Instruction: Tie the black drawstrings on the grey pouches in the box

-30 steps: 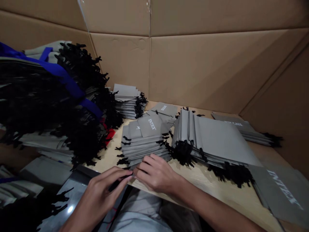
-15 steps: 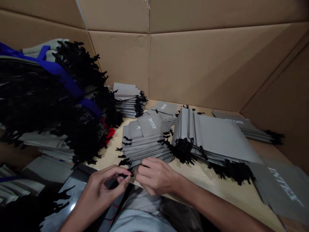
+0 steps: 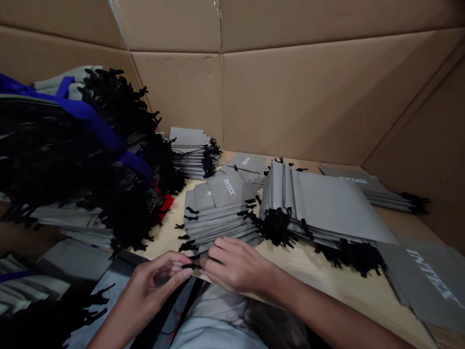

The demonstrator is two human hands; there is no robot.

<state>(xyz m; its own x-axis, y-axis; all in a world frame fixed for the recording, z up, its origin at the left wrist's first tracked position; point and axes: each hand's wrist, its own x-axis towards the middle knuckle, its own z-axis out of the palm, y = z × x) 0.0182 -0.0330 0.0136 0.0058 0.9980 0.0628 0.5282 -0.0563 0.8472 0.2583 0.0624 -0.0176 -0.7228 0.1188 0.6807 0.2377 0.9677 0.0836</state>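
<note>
A stack of grey drawstring bags [image 3: 221,225] printed INTEX lies on a pale wooden board [image 3: 319,269], its black cords sticking out at the sides. My left hand [image 3: 162,274] pinches a short black cord [image 3: 191,265] at the stack's near corner. Right beside it, my right hand [image 3: 236,264] has its fingers on the front edge of the stack, holding a bag there. The two hands almost touch. A wider stack of grey bags [image 3: 327,206] with bunched black cords lies just to the right of my right hand.
A tall heap of bags [image 3: 72,155] with black cords and blue straps rises at the left. Smaller grey stacks [image 3: 191,150] [image 3: 370,191] stand further back. A loose grey bag [image 3: 428,278] lies at the right. Cardboard walls [image 3: 290,97] enclose the board's back and right side.
My left hand has moved slightly and now pinches the cord closer to my right hand. The camera view has shifted a little, and the stacks have not visibly moved.
</note>
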